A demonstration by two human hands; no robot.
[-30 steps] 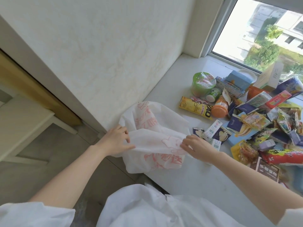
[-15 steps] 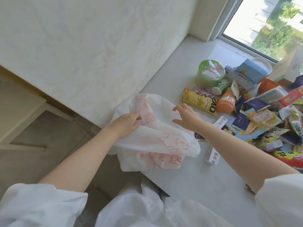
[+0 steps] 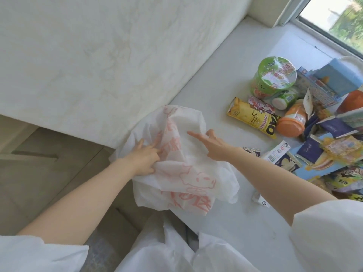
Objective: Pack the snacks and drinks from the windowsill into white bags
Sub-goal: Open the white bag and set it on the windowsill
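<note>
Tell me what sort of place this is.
Probably a room in a home or dormitory, at a deep white windowsill. A window looks out on greenery, a plain wall runs beside it, and snacks lie heaped beside a white bag.

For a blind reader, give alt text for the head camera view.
Two bare hands, left hand and right hand, spread a crumpled white bag with pink print on a white windowsill; colourful snack packets and a green-lidded noodle cup lie to the right.
</note>
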